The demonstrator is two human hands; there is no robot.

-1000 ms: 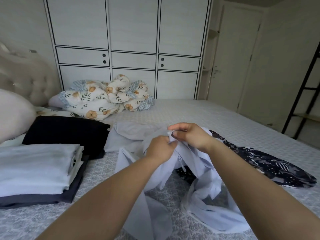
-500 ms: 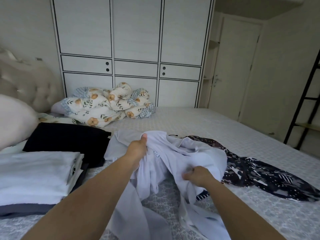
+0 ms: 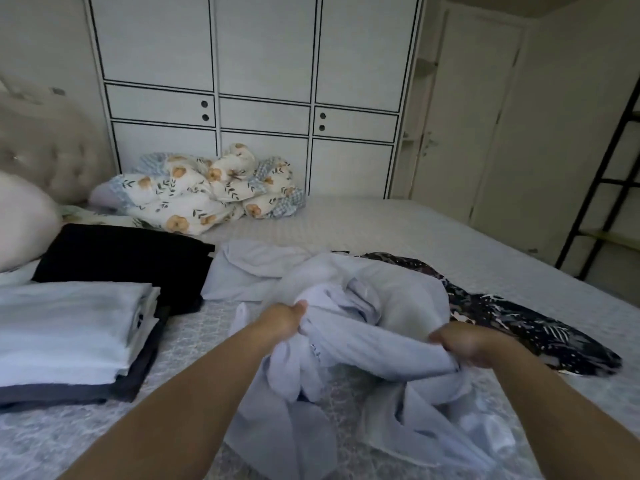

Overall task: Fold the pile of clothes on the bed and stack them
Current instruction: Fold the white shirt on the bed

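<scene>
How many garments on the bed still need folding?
3 visible: the pale blue garment both hands grip, a pale piece lying flat behind it, and the dark patterned garment to its right. More may be hidden underneath.

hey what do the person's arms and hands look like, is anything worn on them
Both forearms are bare as far as the frame shows: no sleeves, watch or bracelet visible. The left hand and right hand wear no gloves; the picture is too blurred to tell about rings.
</scene>
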